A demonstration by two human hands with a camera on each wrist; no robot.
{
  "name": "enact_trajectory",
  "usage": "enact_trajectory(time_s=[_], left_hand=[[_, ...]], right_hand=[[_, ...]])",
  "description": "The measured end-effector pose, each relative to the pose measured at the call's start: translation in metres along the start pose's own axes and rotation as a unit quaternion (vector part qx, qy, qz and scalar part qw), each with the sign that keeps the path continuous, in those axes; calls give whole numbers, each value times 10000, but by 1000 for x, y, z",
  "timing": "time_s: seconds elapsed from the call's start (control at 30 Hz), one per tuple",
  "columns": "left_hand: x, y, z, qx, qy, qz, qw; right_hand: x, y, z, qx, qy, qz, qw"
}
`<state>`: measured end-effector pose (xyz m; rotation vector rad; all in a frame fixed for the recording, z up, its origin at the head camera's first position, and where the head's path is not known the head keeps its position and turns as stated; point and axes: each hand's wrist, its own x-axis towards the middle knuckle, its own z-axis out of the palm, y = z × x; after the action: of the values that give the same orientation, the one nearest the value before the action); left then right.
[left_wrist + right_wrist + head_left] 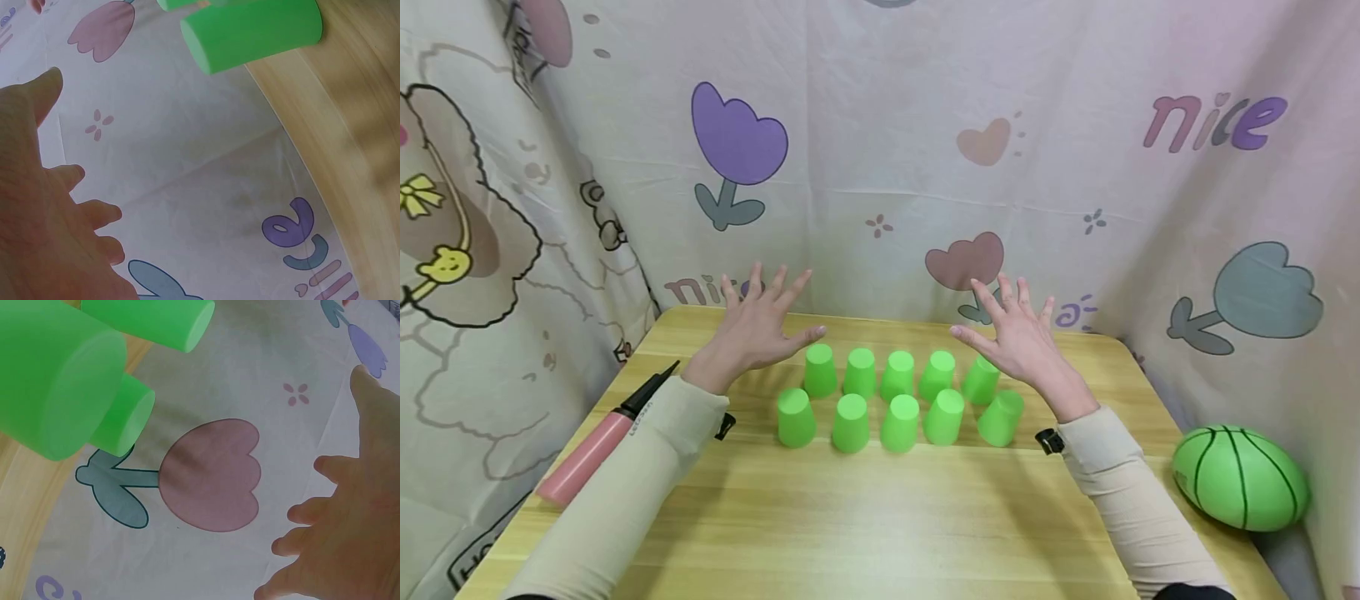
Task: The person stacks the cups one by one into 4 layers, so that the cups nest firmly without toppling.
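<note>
Here, left hand and right hand spread, holding nothing, above ten upturned green cups in two rows near the table's far edge.

Pink pump, green ball (black-lined).

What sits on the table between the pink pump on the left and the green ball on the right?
In the head view, ten upside-down green cups in two rows stand between the pink pump and the green ball; both sleeved forearms cross that stretch too.
</note>
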<state>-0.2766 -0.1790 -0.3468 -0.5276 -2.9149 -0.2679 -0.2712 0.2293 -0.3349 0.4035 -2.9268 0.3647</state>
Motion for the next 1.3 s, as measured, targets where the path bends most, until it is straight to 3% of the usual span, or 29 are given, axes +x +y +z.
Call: enact_trajectory(time_s=[0.83,1.03,1.2,1.3], left_hand=[[-3,-2,1,-267,-91,-31,9996],[-3,-5,5,-1179,9,109,9930],[-5,-7,8,-2020,296,215,9787],[-6,-7,10,-2586,336,152,9653]], right_hand=[[-2,2,5,214,-68,-64,9997],[-2,10,7,1045,-64,-147,9944],[-4,20,8,1891,-22,-109,9819],[-6,28,11,2275,-28,-47,9738]])
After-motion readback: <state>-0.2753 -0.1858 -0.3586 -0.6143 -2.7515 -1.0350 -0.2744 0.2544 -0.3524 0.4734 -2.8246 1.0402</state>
